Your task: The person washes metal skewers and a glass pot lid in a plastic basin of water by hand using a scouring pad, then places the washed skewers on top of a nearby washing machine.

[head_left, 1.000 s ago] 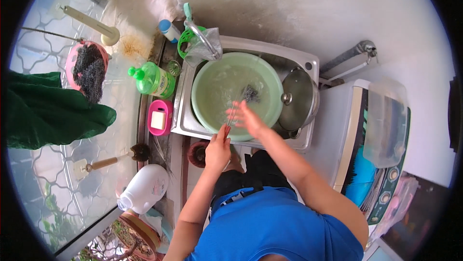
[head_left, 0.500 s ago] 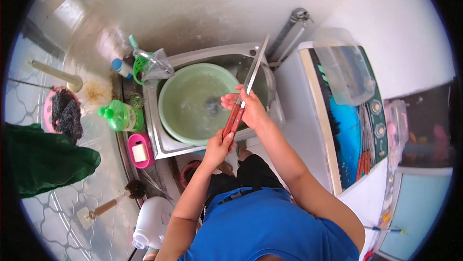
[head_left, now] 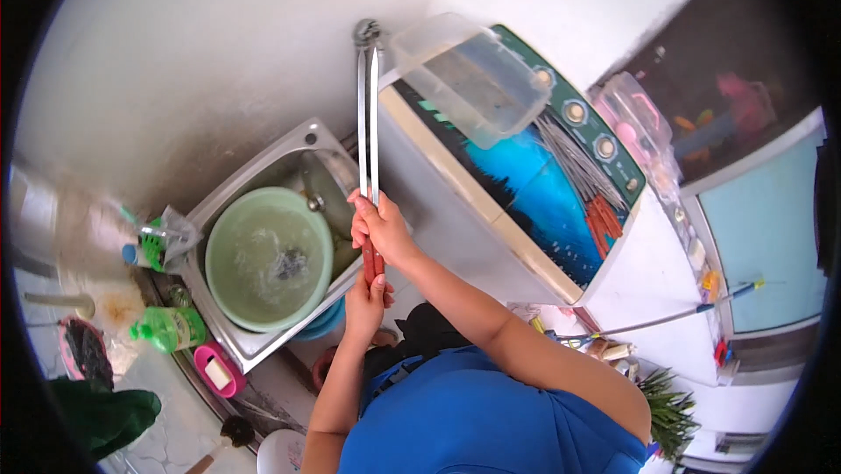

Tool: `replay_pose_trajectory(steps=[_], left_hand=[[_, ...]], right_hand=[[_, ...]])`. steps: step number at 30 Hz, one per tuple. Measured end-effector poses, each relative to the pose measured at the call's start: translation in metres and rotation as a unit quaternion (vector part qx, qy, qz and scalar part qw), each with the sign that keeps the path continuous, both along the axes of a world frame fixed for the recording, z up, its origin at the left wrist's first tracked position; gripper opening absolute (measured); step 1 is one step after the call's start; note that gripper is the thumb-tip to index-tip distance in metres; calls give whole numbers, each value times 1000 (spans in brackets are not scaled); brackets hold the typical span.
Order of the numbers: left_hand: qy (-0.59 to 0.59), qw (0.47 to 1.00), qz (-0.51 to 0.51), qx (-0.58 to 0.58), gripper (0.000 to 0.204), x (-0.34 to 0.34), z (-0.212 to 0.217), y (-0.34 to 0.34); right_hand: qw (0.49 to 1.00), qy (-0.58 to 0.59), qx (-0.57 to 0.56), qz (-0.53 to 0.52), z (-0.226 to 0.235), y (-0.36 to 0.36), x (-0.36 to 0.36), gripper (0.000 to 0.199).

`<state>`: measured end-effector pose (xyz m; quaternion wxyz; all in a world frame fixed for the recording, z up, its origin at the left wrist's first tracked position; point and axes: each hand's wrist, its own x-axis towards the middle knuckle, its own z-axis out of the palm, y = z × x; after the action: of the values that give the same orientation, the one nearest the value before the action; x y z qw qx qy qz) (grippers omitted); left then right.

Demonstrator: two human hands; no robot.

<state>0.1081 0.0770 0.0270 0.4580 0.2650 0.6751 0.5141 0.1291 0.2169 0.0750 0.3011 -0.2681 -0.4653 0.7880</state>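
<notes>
A pair of long, flat metal skewers point(head_left: 375, 137) with red-brown wooden handles points up and away in front of me. My left hand point(head_left: 363, 309) is closed round the handle ends. Higher up, my right hand point(head_left: 384, 230) grips them where the metal meets the wood. The two metal shafts stand slightly apart, side by side. To the left, a pale green basin point(head_left: 222, 242) of water sits in a steel sink point(head_left: 254, 353); a dark grey bundle point(head_left: 289, 264) lies in the water.
Right of the sink stands a washing machine point(head_left: 442, 150), topped with a clear plastic container point(head_left: 491, 88) and several wooden-handled skewers point(head_left: 578, 167). A green detergent bottle point(head_left: 171, 328) and a pink soap dish point(head_left: 229, 384) line the sink's left side.
My view has turned right, toward the washing machine. The skewers have swung away from over the basin and sink, and their tips have spread apart. My right hand has closed round them.
</notes>
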Motion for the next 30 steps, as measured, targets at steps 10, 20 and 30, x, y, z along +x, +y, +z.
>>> replay_pose_trajectory(steps=[10, 20, 30], left_hand=[[123, 984, -122, 41, 25, 76, -17, 86], [176, 973, -151, 6, 21, 127, -17, 121], [199, 971, -117, -54, 20, 133, -10, 120]], right_hand=[[920, -197, 189, -280, 41, 149, 260, 52], [542, -748, 334, -188, 9, 229, 422, 28], [541, -701, 428, -181, -35, 278, 449, 47]])
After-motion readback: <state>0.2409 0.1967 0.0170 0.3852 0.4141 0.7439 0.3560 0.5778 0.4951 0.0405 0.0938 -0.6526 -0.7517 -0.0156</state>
